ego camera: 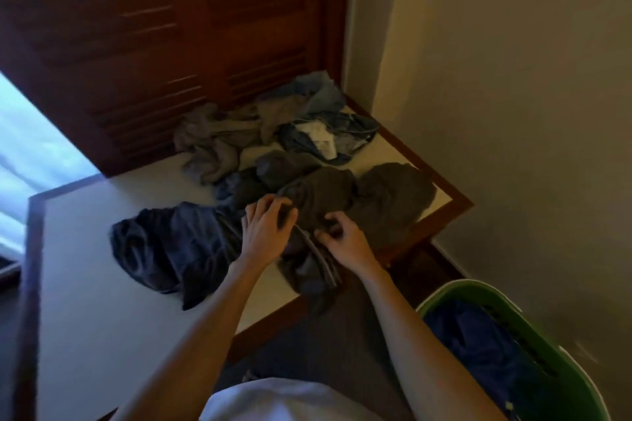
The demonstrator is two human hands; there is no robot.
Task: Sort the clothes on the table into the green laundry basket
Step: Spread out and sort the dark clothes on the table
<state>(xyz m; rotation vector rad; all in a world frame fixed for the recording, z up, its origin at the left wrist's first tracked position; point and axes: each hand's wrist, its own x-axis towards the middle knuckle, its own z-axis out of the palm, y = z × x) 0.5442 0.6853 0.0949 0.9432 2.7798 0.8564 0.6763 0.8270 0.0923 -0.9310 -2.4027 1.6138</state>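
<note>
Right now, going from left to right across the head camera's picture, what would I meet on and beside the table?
Dark blue garment → left hand → right hand → dark grey garment → green laundry basket, beside the table.

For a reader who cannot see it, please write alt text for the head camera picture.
Both hands, left hand and right hand, grip a dark garment on a white table strewn with clothes. A green laundry basket at the right holds blue clothing.
</note>
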